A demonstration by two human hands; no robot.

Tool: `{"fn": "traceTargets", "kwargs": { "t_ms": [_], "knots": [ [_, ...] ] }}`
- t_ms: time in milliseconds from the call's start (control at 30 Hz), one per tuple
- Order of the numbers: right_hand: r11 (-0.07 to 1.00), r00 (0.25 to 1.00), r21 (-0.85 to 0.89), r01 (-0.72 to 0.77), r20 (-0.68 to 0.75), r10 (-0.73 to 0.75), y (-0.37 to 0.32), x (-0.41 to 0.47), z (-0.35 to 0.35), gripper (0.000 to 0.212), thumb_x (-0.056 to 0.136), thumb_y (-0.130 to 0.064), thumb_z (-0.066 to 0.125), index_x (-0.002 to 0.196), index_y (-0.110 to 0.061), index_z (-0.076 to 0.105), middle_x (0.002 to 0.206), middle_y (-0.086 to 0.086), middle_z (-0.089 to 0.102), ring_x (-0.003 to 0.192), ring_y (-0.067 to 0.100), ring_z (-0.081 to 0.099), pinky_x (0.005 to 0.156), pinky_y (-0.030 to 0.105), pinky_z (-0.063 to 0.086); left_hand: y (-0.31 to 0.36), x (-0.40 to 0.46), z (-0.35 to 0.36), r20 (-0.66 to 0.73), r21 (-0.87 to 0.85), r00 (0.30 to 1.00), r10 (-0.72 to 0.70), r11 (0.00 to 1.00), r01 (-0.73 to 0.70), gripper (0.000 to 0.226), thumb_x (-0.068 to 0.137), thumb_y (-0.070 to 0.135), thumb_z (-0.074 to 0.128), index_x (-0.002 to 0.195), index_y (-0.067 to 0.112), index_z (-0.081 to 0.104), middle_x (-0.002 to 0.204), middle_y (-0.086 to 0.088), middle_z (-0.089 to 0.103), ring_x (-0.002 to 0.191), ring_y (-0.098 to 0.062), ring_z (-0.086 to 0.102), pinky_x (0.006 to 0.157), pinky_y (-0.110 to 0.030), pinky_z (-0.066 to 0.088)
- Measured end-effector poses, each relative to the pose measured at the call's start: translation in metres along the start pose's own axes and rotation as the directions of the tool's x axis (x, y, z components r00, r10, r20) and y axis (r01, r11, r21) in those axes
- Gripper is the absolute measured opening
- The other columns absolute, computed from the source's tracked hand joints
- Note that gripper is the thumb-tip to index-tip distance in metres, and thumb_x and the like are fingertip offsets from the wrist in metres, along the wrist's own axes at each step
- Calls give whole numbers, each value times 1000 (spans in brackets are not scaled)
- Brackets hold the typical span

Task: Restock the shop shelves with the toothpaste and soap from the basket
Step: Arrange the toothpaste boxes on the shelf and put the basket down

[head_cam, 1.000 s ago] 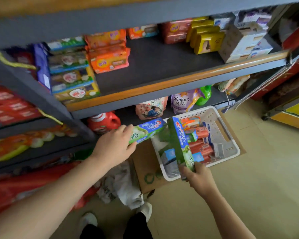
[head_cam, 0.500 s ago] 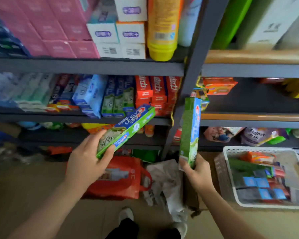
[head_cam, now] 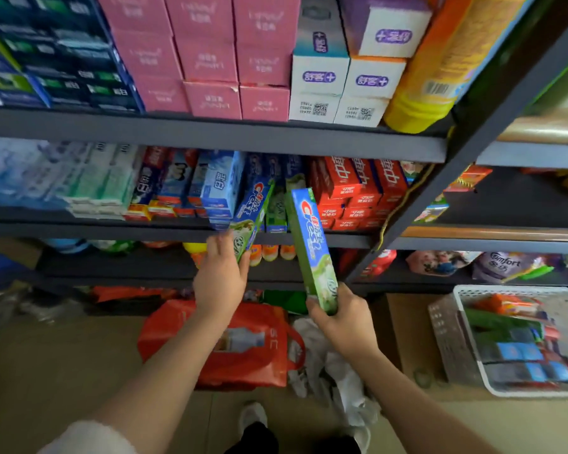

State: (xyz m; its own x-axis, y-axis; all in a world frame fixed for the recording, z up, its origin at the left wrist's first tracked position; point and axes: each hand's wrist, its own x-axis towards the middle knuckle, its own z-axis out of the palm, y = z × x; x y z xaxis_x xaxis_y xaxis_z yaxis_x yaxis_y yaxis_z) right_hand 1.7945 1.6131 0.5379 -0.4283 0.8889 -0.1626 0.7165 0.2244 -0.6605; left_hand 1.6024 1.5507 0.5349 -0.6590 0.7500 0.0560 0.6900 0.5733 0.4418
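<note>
My left hand [head_cam: 222, 283] grips the near end of a green and blue toothpaste box [head_cam: 252, 213]. Its far end pokes in among the toothpaste boxes on the middle shelf [head_cam: 112, 229]. My right hand [head_cam: 343, 319] holds a second green and blue toothpaste box [head_cam: 312, 247] by its lower end, upright, in front of the red toothpaste boxes [head_cam: 358, 188]. The white basket [head_cam: 466, 352] sits on the floor at the right with several more boxes inside.
Pink boxes [head_cam: 207, 50], white boxes [head_cam: 345, 83] and a yellow bottle [head_cam: 430, 93] fill the top shelf. A dark shelf post [head_cam: 440, 178] slants to the right of the red boxes. A red bag [head_cam: 243, 345] and white cloth [head_cam: 335, 365] lie on the floor below my hands.
Both hands rose toward the middle shelf. The left box went from held in front of the shelf to its far end among the shelved boxes. The right box came closer to the red boxes.
</note>
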Motion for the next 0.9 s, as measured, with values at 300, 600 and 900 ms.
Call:
{"fn": "traceTargets", "kwargs": {
  "t_ms": [300,600,900],
  "knots": [
    [990,999,-132,-45,-14,43,-83,75,14,55,85,-47,53,116,-4,37,103,16,62,94,38,61,64,34,40,-13,23,5,252,-178,949,191,973,-149,84,79,31,68,144,24,15,145,-14,15,120,-30,46,87,-34,47],
    [920,999,-392,-12,23,23,-117,111,30,80,92,-52,40,141,3,10,117,19,58,101,37,61,62,32,39,-20,34,7,223,77,965,137,984,-158,55,89,48,48,127,9,39,93,-5,69,82,-21,66,62,-31,50],
    [828,993,-559,53,118,17,-113,122,35,80,94,-53,31,146,-3,-3,115,17,61,99,34,62,62,34,39,-12,62,26,114,71,992,55,995,-64,43,92,45,42,96,4,52,79,-16,67,70,-32,65,50,-29,39]
  ]
}}
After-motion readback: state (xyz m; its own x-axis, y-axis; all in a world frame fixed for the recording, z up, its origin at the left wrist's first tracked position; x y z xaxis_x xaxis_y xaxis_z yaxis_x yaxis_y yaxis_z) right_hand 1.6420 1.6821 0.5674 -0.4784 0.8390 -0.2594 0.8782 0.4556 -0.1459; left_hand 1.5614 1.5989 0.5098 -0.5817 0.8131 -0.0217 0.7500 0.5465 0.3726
